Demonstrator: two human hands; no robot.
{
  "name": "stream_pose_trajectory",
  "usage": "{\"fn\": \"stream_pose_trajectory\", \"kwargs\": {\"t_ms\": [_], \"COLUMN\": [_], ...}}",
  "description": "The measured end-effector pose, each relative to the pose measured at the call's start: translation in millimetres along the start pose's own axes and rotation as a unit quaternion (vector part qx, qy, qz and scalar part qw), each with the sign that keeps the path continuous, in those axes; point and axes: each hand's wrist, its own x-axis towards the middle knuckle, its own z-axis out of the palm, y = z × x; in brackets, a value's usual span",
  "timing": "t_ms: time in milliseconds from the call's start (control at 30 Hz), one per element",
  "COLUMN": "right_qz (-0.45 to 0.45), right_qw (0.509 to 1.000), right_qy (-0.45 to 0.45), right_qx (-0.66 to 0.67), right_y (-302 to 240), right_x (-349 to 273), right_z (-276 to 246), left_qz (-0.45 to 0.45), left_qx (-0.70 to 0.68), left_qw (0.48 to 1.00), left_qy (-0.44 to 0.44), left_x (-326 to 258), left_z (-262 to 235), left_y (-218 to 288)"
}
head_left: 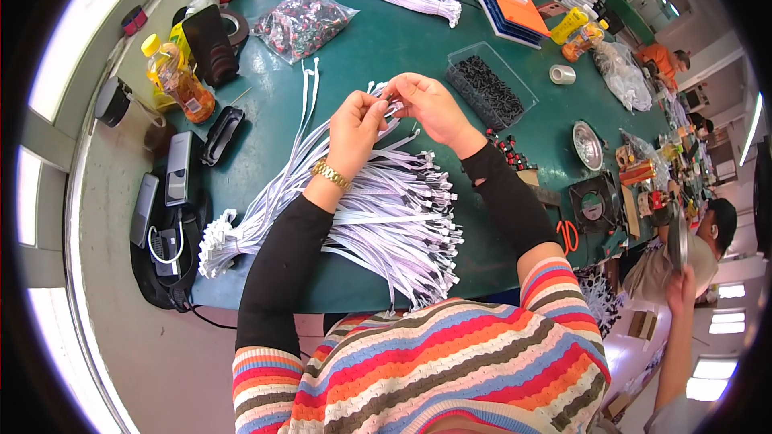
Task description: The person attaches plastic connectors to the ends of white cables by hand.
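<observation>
My left hand [354, 122] and right hand [430, 104] pinch one white ribbon cable [384, 106] end together, above cable pile [386, 217] at worktop [386, 40] 6 o'clock. Looks light, floppy; grip near connector.

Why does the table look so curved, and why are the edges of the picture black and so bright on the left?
Head view: a fisheye lens bends the green table toward the rim and leaves black corners. Daylight from the windows on the left burns out to white. The middle is sharp: both hands, left hand and right hand, and the white cables show crisply, with soft shadows only.
</observation>
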Motion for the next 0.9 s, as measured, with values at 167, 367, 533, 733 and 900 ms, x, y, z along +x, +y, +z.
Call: {"fn": "stream_pose_trajectory", "kwargs": {"t_ms": [167, 367, 533, 733, 900], "right_qz": [-0.067, -0.134, -0.140, -0.110, -0.145], "right_qw": [0.980, 0.933, 0.950, 0.962, 0.951], "right_qy": [-0.016, 0.048, 0.017, -0.017, 0.001], "right_qx": [-0.187, -0.331, -0.278, -0.248, -0.272], "right_y": [-6, -8, 1, -5, -2], "right_x": [-3, -9, -12, -20, -22], "right_z": [-1, 0, 2, 2, 13], "left_qz": [-0.006, -0.053, -0.002, 0.023, 0.082], "left_qx": [-0.044, 0.139, 0.133, 0.123, 0.166], "left_qw": [0.999, 0.983, 0.983, 0.986, 0.981], "left_qy": [-0.029, -0.106, -0.123, -0.106, -0.061], "left_x": [4, 2, -11, -17, -15], "left_z": [-2, -16, -22, -18, -21], "left_y": [-9, 6, -1, -12, -13]}}
